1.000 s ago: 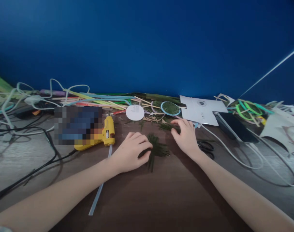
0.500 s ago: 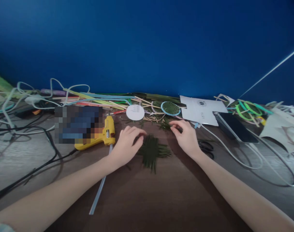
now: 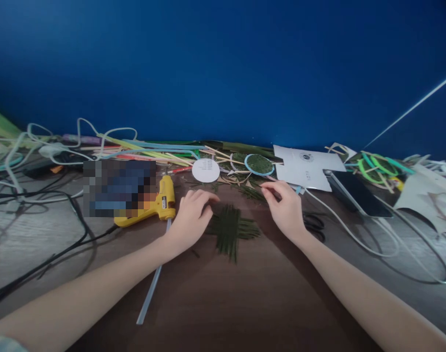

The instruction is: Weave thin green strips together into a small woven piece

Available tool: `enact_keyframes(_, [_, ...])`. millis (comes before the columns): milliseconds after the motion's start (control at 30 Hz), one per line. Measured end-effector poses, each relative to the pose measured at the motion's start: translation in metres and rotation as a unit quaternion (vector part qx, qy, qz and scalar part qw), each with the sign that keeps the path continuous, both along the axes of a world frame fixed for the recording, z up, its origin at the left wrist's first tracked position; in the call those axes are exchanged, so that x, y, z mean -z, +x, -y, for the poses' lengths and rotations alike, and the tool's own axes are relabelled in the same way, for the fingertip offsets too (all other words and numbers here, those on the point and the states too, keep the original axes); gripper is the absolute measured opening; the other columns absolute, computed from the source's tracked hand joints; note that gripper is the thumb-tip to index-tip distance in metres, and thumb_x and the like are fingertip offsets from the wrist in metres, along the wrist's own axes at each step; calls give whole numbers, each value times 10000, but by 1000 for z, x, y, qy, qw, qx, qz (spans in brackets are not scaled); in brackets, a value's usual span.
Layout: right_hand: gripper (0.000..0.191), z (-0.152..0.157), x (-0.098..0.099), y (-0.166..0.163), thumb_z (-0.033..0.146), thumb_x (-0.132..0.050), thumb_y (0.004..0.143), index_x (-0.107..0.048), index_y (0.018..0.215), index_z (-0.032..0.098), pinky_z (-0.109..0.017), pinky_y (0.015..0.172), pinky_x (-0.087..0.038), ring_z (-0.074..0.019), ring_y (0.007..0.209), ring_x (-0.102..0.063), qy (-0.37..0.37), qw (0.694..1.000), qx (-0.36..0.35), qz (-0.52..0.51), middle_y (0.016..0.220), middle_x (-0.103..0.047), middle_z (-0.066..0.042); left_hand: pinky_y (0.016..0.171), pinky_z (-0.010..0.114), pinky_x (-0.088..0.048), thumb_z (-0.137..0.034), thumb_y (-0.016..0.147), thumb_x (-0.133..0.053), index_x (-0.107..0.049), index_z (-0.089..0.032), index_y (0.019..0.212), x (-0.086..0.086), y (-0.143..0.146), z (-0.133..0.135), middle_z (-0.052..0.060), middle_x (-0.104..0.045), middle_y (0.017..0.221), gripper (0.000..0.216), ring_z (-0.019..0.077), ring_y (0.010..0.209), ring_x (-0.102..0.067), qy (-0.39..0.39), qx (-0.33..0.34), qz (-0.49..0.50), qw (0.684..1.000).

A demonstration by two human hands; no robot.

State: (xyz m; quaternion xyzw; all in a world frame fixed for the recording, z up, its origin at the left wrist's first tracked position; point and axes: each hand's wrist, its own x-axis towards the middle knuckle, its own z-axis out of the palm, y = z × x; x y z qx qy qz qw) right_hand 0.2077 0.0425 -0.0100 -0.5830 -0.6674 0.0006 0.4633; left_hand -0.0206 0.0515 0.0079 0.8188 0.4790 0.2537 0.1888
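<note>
A woven green mat of thin leaf-like strips (image 3: 228,227) lies on the dark table between my hands, its loose ends sticking out on several sides. My left hand (image 3: 189,215) is just left of the mat, fingers curved and thumb apart, with nothing visible in it. Beyond the mat, my right hand (image 3: 284,209) is pinched at the edge of a small pile of loose green strips (image 3: 251,191). A thin green strip seems to be between its fingertips, though the tips hide most of it.
A yellow glue gun (image 3: 166,198) with a clear glue stick lies left. Behind are a white disc (image 3: 206,170), a blue-rimmed green disc (image 3: 258,165) and white card (image 3: 305,166). Black-handled scissors (image 3: 314,225), a phone (image 3: 358,193) and white cables are right.
My right hand has moved slightly right, and the loose strips are more spread out. The left fingers have drawn back a little from the mat.
</note>
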Motion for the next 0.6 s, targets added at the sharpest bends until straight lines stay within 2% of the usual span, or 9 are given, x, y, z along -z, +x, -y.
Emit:
enact_keyframes(100, [147,6,-5,-7,209,-511,835,-655,831,183,-306,677,-457,-169,723,-568,2,999,-43,-2,786,-634,-49,857,379,-347,-126,847,-375,-568,-200,889,-1,1,0,17,-609,950,211,203,957,-485,-6,-4,5,1000])
enact_keyframes(300, [97,16,-14,-25,183,-566,805,-661,785,194,-277,651,-454,-150,698,-569,-72,983,-170,-10,723,-638,-26,846,374,-323,-287,896,-406,-576,-211,874,-6,1,2,4,-605,930,188,203,936,-469,-17,13,12,1000])
enact_keyframes(400, [88,19,-14,-32,181,-576,799,-659,774,201,-279,653,-453,-149,702,-570,-94,976,-199,-8,742,-650,-27,838,362,-304,-315,887,-445,-577,-219,871,-6,1,4,-8,-600,947,164,196,941,-458,2,45,5,999])
enact_keyframes(600, [80,22,-16,-34,170,-583,796,-659,786,193,-284,668,-439,-147,702,-550,-106,967,-232,4,725,-649,-23,780,340,-296,-263,881,-452,-581,-204,804,-3,1,3,2,-587,939,161,183,903,-452,40,94,-17,995])
